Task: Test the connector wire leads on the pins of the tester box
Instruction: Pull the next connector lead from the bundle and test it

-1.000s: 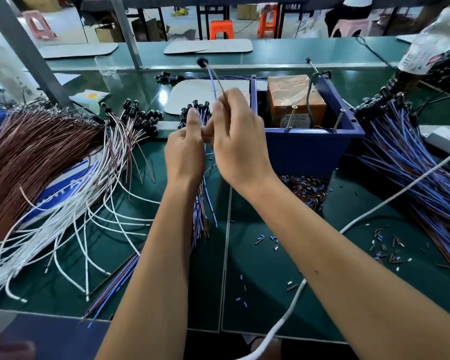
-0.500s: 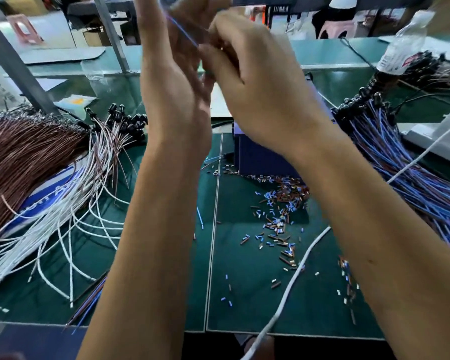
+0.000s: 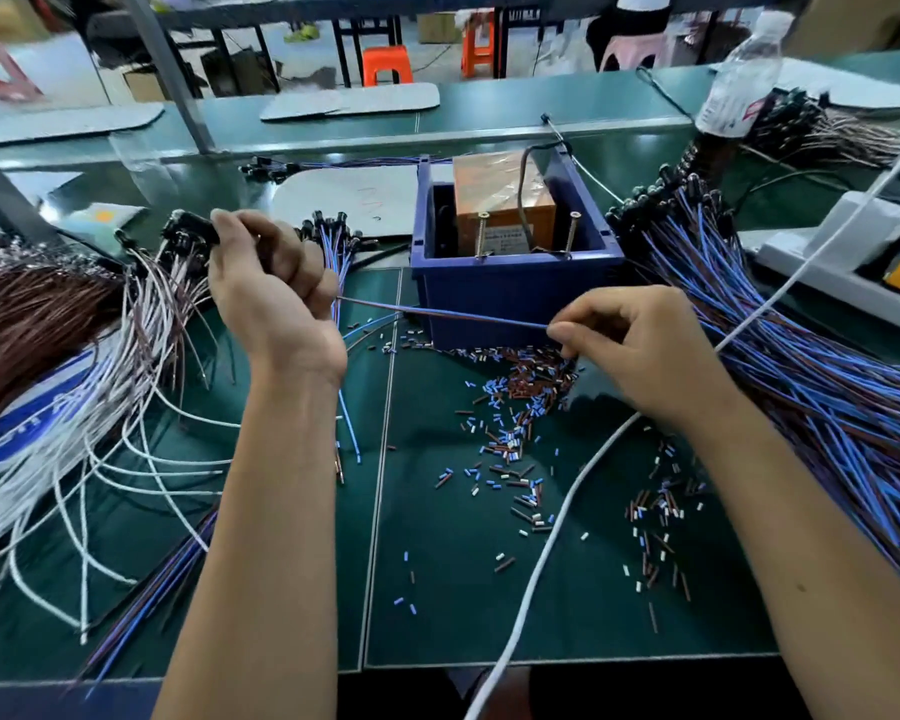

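A blue and brown connector wire [image 3: 437, 313] is stretched level in front of the tester box [image 3: 515, 288], a blue bin holding an orange block [image 3: 494, 200] with two upright screw pins [image 3: 481, 233] [image 3: 572, 231]. My left hand [image 3: 271, 283] is closed around the wire's left end, left of the box. My right hand [image 3: 640, 350] pinches the wire's lead ends at the box's lower right corner, below the pins. The connector head is hidden inside my left fist.
Brown and white wires [image 3: 74, 366] lie at the left, and a thick bundle of blue wires [image 3: 827, 366] at the right. Cut insulation bits [image 3: 510, 418] litter the green mat. A white cable [image 3: 552, 522] crosses the front. A water bottle [image 3: 744, 80] and a white power strip [image 3: 842, 257] sit at the right.
My hands came down from in front of the camera and drew apart. The wire is now pulled taut between them in front of the box.
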`<action>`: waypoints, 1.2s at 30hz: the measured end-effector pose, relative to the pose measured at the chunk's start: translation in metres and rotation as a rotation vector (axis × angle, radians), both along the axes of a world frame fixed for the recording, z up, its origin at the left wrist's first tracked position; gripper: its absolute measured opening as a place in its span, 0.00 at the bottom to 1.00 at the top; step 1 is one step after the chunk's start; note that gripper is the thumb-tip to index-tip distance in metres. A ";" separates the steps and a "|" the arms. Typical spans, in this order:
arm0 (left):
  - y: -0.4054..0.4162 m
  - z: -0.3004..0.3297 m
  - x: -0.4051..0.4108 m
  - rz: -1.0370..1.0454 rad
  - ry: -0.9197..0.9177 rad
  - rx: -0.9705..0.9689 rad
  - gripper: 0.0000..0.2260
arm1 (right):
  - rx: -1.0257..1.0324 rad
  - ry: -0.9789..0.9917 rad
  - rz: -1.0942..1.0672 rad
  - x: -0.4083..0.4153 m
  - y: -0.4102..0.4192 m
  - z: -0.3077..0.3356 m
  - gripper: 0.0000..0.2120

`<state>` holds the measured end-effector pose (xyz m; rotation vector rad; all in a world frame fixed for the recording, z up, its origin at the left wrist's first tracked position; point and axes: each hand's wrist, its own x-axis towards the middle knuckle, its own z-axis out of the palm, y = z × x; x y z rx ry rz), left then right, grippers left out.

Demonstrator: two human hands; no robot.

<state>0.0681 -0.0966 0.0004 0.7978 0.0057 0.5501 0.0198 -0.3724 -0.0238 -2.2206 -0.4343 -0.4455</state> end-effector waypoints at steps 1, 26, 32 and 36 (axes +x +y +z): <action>-0.004 -0.004 0.001 0.089 -0.002 0.122 0.16 | -0.021 -0.040 -0.024 -0.002 0.001 -0.006 0.04; -0.084 -0.044 -0.025 0.174 -0.159 1.468 0.13 | 0.556 0.042 -0.138 0.001 0.007 -0.027 0.08; -0.095 -0.046 -0.029 0.107 -0.158 1.369 0.13 | 0.628 0.098 -0.177 0.006 0.007 -0.033 0.11; -0.099 -0.051 -0.027 -0.069 -0.236 1.322 0.08 | 0.619 0.141 -0.059 0.005 0.008 -0.033 0.08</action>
